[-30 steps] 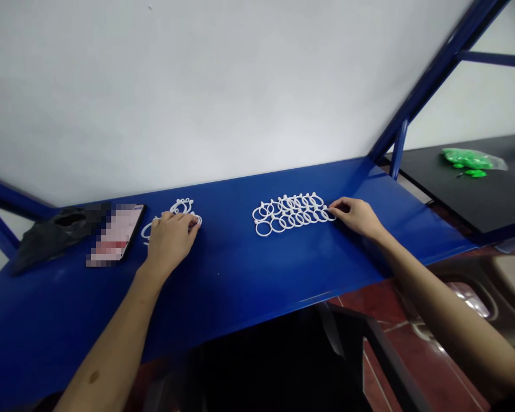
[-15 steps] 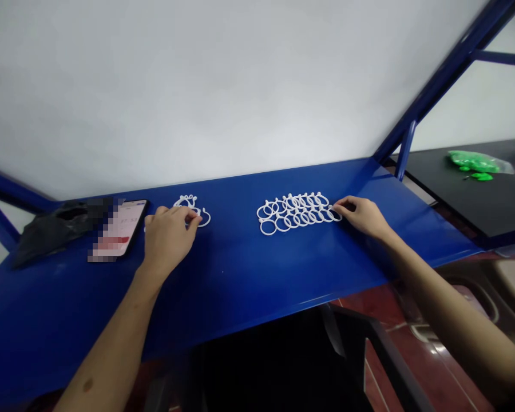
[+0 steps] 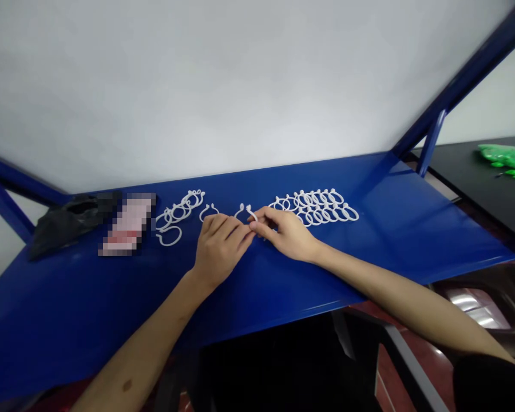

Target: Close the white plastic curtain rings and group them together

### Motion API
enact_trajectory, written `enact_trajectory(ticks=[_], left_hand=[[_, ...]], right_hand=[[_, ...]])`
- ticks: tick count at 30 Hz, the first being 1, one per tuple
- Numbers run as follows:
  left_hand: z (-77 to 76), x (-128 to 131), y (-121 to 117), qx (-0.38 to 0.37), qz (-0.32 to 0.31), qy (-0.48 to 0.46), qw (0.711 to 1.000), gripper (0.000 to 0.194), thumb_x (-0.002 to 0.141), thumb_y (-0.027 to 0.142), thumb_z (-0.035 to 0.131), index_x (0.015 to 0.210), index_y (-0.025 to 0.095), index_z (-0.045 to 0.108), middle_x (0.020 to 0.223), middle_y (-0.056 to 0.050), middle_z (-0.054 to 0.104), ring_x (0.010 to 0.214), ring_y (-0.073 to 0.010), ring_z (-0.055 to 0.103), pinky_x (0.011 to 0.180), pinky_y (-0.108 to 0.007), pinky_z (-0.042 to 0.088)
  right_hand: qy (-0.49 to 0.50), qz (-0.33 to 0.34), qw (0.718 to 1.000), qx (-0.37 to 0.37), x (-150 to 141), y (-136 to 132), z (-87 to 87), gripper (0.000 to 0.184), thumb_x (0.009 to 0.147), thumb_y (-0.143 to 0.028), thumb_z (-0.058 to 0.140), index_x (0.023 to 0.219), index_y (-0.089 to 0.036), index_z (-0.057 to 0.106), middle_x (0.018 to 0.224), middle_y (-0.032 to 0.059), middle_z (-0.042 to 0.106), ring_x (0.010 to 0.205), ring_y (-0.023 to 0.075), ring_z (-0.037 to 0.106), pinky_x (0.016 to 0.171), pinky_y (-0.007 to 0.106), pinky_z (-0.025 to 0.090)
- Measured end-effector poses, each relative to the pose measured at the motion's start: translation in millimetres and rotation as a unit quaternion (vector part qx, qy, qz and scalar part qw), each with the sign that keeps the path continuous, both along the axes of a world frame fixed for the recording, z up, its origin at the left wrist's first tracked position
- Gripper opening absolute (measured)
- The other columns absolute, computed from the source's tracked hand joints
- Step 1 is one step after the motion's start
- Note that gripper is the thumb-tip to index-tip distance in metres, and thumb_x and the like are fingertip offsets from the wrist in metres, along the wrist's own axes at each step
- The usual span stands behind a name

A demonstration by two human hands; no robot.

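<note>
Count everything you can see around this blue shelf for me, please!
blue metal shelf: one, blue, across the middle of the view
white plastic rings: many, white, in two groups on the shelf
small ring: one, white, between the hands
phone: one, screen blurred, on the shelf's left side
plastic bag: one, black, left of the phone
green pieces: several, green, on a black table at right
wall: one, white, behind the shelf
left hand: one, beside the small ring
right hand: one, pinching the small ring
</note>
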State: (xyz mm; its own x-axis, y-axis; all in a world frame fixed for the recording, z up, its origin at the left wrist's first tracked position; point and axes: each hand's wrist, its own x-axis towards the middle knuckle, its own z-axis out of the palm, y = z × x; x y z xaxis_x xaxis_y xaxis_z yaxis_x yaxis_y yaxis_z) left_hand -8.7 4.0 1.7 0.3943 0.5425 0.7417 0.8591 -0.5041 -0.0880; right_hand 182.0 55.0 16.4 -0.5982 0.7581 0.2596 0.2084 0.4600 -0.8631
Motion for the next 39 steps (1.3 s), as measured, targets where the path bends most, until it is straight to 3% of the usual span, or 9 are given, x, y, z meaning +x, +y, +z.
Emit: enact_trajectory(ticks=[4, 7, 12, 15, 18, 26, 32, 35, 39], left_hand=[[-3.2, -3, 1, -0.061, 0.018, -0.032, 0.997, 0.013, 0.095, 0.028, 0.064, 0.083, 0.024, 0.066, 0.075, -0.001, 0.066, 0.078, -0.0198, 0.057, 0.077, -0.037, 0.044], [-2.4, 1, 0, -0.111, 0.012, -0.122, 0.986, 0.015, 0.096, 0.031, 0.063, 0.083, 0.023, 0.064, 0.076, 0.000, 0.066, 0.077, -0.0179, 0.061, 0.077, -0.035, 0.048], [3.1, 3, 0, -0.217, 0.085, -0.329, 0.915, 0.024, 0.095, 0.044, 0.061, 0.103, 0.021, 0.064, 0.086, -0.001, 0.072, 0.067, -0.0130, 0.063, 0.062, -0.027, 0.051], [2.4, -3, 4, -0.338, 0.030, -0.365, 0.867, 0.033, 0.097, 0.052, 0.056, 0.108, 0.023, 0.069, 0.093, -0.002, 0.076, 0.071, -0.0140, 0.068, 0.063, -0.026, 0.053], [0.2, -5, 7, -0.373, -0.019, -0.387, 0.843, 0.033, 0.096, 0.053, 0.057, 0.103, 0.024, 0.071, 0.087, -0.001, 0.077, 0.069, -0.0145, 0.070, 0.066, -0.026, 0.055], [-0.5, 0, -2, -0.345, -0.005, -0.301, 0.889, 0.015, 0.095, 0.032, 0.058, 0.091, 0.025, 0.070, 0.058, 0.006, 0.068, 0.049, -0.0103, 0.061, 0.051, -0.021, 0.045], [-0.3, 2, -4, -0.340, -0.005, -0.251, 0.906, 0.019, 0.095, 0.033, 0.056, 0.083, 0.024, 0.067, 0.053, 0.007, 0.064, 0.044, -0.0099, 0.058, 0.051, -0.021, 0.044], [0.9, -1, 2, -0.339, -0.002, -0.210, 0.917, 0.023, 0.096, 0.040, 0.055, 0.089, 0.024, 0.069, 0.067, 0.003, 0.072, 0.056, -0.0126, 0.064, 0.058, -0.024, 0.048], [0.3, -19, 13, -0.276, 0.058, -0.165, 0.945, 0.030, 0.098, 0.046, 0.052, 0.109, 0.023, 0.070, 0.103, -0.005, 0.077, 0.084, -0.0202, 0.069, 0.081, -0.035, 0.054]], right_hand=[[0.084, -0.053, 0.995, -0.032, -14, 1, -19.5, 0.015, 0.095, -0.036, 0.061, 0.098, -0.022, 0.063, 0.081, -0.0004, 0.070, 0.071, 0.0133, 0.064, 0.068, 0.029, 0.052], [0.115, -0.084, 0.990, -0.018, -10, 3, -26.1, 0.019, 0.093, -0.035, 0.065, 0.107, -0.023, 0.061, 0.086, 0.0006, 0.070, 0.076, 0.0144, 0.066, 0.071, 0.030, 0.054], [0.090, -0.080, 0.991, 0.058, -1, 1, -22.8, 0.017, 0.094, -0.032, 0.066, 0.107, -0.023, 0.061, 0.090, 0.0015, 0.072, 0.080, 0.0146, 0.069, 0.072, 0.029, 0.055], [0.067, -0.053, 0.993, 0.077, 2, 0, -21.2, 0.016, 0.096, -0.029, 0.064, 0.109, -0.022, 0.060, 0.092, 0.0016, 0.073, 0.081, 0.0140, 0.070, 0.070, 0.027, 0.054], [0.052, -0.033, 0.994, 0.092, 3, -1, -21.5, 0.012, 0.098, -0.027, 0.062, 0.108, -0.022, 0.061, 0.094, 0.0019, 0.074, 0.081, 0.0138, 0.070, 0.068, 0.026, 0.054], [0.019, 0.021, 0.988, 0.151, 10, -8, -20.2, 0.017, 0.103, -0.027, 0.050, 0.095, -0.022, 0.064, 0.090, 0.0046, 0.070, 0.083, 0.0166, 0.068, 0.077, 0.032, 0.055], [-0.040, 0.045, 0.980, 0.189, 14, -9, -21.5, 0.022, 0.106, -0.027, 0.042, 0.099, -0.020, 0.062, 0.096, 0.0086, 0.069, 0.089, 0.0197, 0.066, 0.082, 0.037, 0.056], [-0.058, 0.034, 0.978, 0.197, 12, -4, -18.7, 0.020, 0.105, -0.025, 0.043, 0.100, -0.020, 0.062, 0.096, 0.0077, 0.067, 0.087, 0.0189, 0.065, 0.079, 0.035, 0.055], [-0.077, -0.089, 0.968, 0.220, 20, 16, -15.3, 0.012, 0.099, -0.020, 0.051, 0.099, -0.018, 0.063, 0.105, 0.0102, 0.063, 0.083, 0.0179, 0.062, 0.074, 0.033, 0.052]])
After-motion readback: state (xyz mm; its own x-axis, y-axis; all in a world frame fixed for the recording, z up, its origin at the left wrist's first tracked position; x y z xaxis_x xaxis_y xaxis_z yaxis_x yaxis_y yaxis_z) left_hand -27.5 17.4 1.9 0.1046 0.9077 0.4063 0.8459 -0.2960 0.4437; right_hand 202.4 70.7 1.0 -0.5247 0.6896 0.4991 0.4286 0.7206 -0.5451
